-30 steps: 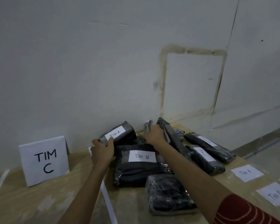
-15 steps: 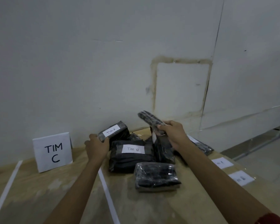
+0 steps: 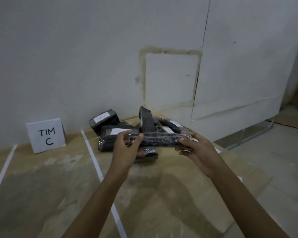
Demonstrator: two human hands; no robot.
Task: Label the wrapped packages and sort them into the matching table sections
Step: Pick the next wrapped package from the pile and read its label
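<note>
Package (image 3: 159, 138) gripped at ends by left hand (image 3: 126, 150), right hand (image 3: 197, 148), above table (image 3: 41, 186).

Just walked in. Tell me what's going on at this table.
A person holds one black wrapped package by its ends, left hand on one end, right hand on the other, above the table. Behind it lies a pile of wrapped packages, some with white labels, right of a white tape line. The TIM C sign stands left of that line, against the wall.
</note>
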